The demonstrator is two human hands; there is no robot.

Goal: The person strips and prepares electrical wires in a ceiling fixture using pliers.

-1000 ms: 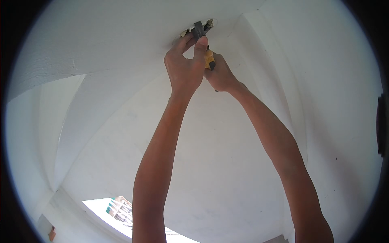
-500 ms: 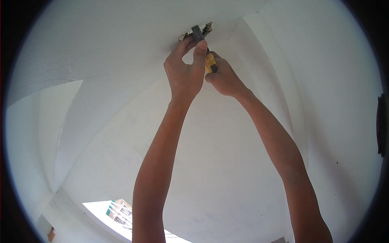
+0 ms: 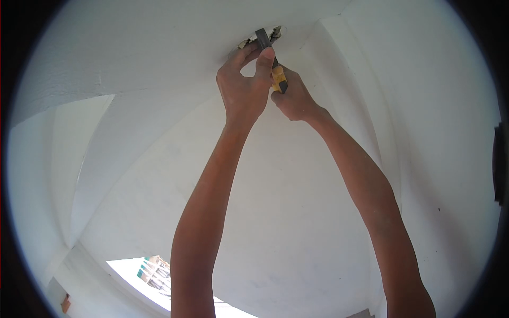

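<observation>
Overhead, a ragged hole (image 3: 277, 33) breaks the white ceiling, its edge chipped and its inside dark. A hammer (image 3: 262, 39) has its dark head up against this hole, with a yellow and black handle below. My right hand (image 3: 298, 96) is closed around the handle. My left hand (image 3: 244, 85) has its thumb on the lower end of the hammer head, and its fingers reach up behind the head to the hole's near edge. The fingertips are partly hidden there.
White curved walls (image 3: 297, 212) surround my raised arms. A bright opening (image 3: 132, 273) with a grille shows at the lower left. A dark object (image 3: 498, 164) stands at the far right edge of view.
The hammer head and both hands appear slightly farther right and higher in view, while the view itself has shifted a little. Both hands keep the same hold.
</observation>
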